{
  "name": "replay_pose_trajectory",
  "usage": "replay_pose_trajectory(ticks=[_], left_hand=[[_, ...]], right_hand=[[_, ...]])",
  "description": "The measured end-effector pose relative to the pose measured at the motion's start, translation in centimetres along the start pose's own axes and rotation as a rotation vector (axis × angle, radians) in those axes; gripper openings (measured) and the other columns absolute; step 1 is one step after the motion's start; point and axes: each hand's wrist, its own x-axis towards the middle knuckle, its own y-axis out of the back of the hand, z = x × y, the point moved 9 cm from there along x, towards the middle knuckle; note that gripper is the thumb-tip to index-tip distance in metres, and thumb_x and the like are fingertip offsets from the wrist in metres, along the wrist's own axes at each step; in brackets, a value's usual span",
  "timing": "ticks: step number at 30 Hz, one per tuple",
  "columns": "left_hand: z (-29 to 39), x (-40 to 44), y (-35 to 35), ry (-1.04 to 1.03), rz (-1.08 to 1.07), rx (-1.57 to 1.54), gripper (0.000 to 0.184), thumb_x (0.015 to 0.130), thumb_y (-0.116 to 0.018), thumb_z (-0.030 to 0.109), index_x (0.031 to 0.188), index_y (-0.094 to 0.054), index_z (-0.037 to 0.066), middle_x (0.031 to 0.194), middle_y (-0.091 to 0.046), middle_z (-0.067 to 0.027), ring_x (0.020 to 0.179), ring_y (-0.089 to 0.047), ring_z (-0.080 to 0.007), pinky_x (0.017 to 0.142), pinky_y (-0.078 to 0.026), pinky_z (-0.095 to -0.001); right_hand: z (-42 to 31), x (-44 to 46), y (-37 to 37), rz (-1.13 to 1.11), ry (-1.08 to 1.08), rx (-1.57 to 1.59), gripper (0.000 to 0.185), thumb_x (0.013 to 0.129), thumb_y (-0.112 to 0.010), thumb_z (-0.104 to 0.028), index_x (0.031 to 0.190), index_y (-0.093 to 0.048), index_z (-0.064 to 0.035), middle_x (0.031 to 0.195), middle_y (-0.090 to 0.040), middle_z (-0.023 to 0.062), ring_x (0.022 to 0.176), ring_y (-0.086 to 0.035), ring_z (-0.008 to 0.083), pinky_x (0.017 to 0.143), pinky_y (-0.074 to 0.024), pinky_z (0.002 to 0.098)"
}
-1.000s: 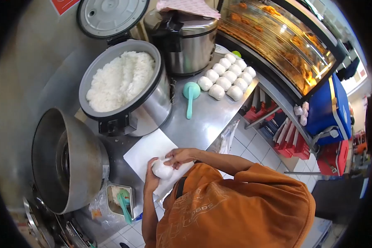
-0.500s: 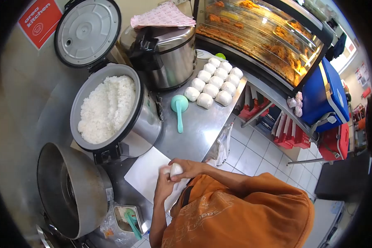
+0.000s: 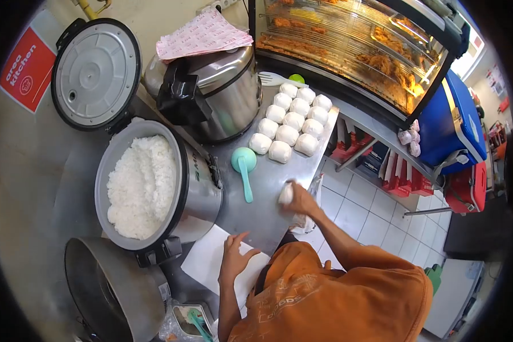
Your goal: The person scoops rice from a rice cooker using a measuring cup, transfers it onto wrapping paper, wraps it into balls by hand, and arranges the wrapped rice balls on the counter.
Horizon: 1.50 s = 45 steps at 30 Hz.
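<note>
My right hand (image 3: pixel 300 200) grips a white paper-wrapped bundle (image 3: pixel 286 194) over the front edge of the steel counter (image 3: pixel 228 196). Whatever the paper encloses is hidden. Above a stack of white paper sheets (image 3: pixel 202 259), my left hand (image 3: pixel 234 259) is open, thumb and fingers apart, with nothing in it. Similar wrapped bundles (image 3: pixel 287 135) sit in close rows farther back on the counter. Between them and the rice cooker lies a mint-green scoop (image 3: pixel 244 165), bowl-side up. The open rice cooker (image 3: pixel 208 199) is full of cooked white rice (image 3: pixel 141 188).
A closed steel cooker (image 3: pixel 233 85) carries pink printed papers (image 3: pixel 205 35). Behind the bundles stands a heated display case (image 3: pixel 347 51) with fried food. A large metal pot (image 3: pixel 111 290) and a small container with a green scoop (image 3: pixel 196 322) are at lower left. Blue cooler (image 3: pixel 453 131) at right.
My right hand has moved away from my left, forward and right, carrying the white wrapped bundle. My left hand has let go and opened above the paper. The camera view has shifted slightly.
</note>
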Motion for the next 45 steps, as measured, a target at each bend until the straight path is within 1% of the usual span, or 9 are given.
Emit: replay_pose_trajectory(ticks=[14,19,23,25,29,30,34,38,45], left_hand=[[-10.5,-7.1,-2.7,0.217,0.066,-0.035,0.045,0.087,-0.077,0.022,0.127,-0.063,0.006,0.125,-0.061,-0.0155,0.118,-0.056,-0.0355,0.103,-0.045,-0.0450],[-10.5,-8.1,-3.1,0.222,0.184,-0.051,0.041,0.088,-0.074,0.018,0.126,-0.063,0.006,0.129,-0.059,-0.0154,0.121,-0.053,-0.0374,0.106,-0.042,-0.0465],[-9.2,-8.9,-2.9,0.175,0.231,0.009,0.043,0.086,-0.073,0.014,0.126,-0.063,0.005,0.133,-0.058,-0.0142,0.127,-0.050,-0.0361,0.108,-0.040,-0.0468],[-9.5,-9.8,-3.0,0.168,0.277,0.002,0.044,0.085,-0.073,0.014,0.127,-0.063,0.005,0.135,-0.058,-0.0137,0.130,-0.050,-0.0354,0.108,-0.040,-0.0472],[-9.4,-10.8,-2.2,0.120,0.406,-0.129,0.038,0.086,-0.073,0.013,0.122,-0.066,0.004,0.134,-0.060,-0.0141,0.127,-0.055,-0.0346,0.105,-0.045,-0.0467],[-9.8,-11.2,-1.4,0.156,0.493,-0.198,0.036,0.087,-0.072,0.012,0.121,-0.066,0.004,0.132,-0.061,-0.0140,0.124,-0.057,-0.0340,0.102,-0.047,-0.0456],[-8.9,-13.3,3.3,0.262,0.842,-0.549,0.024,0.091,-0.070,0.005,0.115,-0.067,0.003,0.109,-0.069,-0.0130,0.096,-0.068,-0.0248,0.082,-0.054,-0.0348],[-6.0,-14.8,9.8,0.143,1.193,-0.566,0.025,0.082,-0.077,-0.002,0.105,-0.066,0.002,0.088,-0.066,-0.0088,0.077,-0.062,-0.0169,0.071,-0.051,-0.0287],[-4.7,-12.4,15.9,-0.025,1.413,-0.600,0.037,0.071,-0.089,0.000,0.091,-0.058,0.004,0.082,-0.057,-0.0048,0.070,-0.053,-0.0150,0.066,-0.045,-0.0290]], right_hand=[[-2.5,4.8,6.5,0.789,0.133,-0.496,0.062,0.074,-0.083,-0.021,0.128,-0.058,-0.0041,0.125,-0.057,0.0194,0.113,-0.054,0.0380,0.094,-0.0451,0.0477],[-12.6,5.0,-5.9,0.209,0.196,-0.283,0.067,0.086,-0.075,-0.037,0.142,-0.048,-0.0125,0.127,-0.051,0.0298,0.106,-0.061,0.0449,0.088,-0.0522,0.0544],[-8.6,10.9,-12.3,0.168,0.109,-0.153,0.058,0.087,-0.068,-0.015,0.141,-0.049,-0.0090,0.128,-0.048,0.0358,0.108,-0.056,0.0494,0.091,-0.0519,0.0556],[-6.5,10.3,-12.6,0.352,0.485,-0.137,0.054,0.086,-0.051,-0.001,0.139,-0.048,0.0022,0.133,-0.052,0.0341,0.115,-0.053,0.0542,0.103,-0.0430,0.0543],[-9.6,4.1,-2.3,0.320,0.325,0.060,0.039,0.085,-0.048,0.008,0.123,-0.052,0.0035,0.119,-0.056,0.0304,0.115,-0.053,0.0459,0.099,-0.0419,0.0514],[-13.1,0.6,0.9,0.432,0.615,-0.186,0.032,0.089,-0.052,0.008,0.120,-0.052,0.0029,0.111,-0.060,0.0264,0.097,-0.064,0.0373,0.084,-0.0507,0.0459],[-22.3,-1.2,8.0,0.138,0.379,0.478,0.025,0.100,-0.057,-0.006,0.123,-0.052,0.0010,0.091,-0.068,0.0148,0.058,-0.062,0.0137,0.052,-0.0496,0.0292],[-39.3,-1.1,9.2,0.222,1.035,-0.351,0.043,0.097,-0.060,-0.009,0.137,-0.048,0.0009,0.106,-0.071,0.0206,0.073,-0.072,0.0272,0.060,-0.0544,0.0355],[-51.5,12.6,-2.1,0.235,1.081,-1.209,0.027,0.091,-0.057,-0.011,0.113,-0.062,0.0039,0.097,-0.073,0.0173,0.084,-0.074,0.0298,0.070,-0.0596,0.0392]])
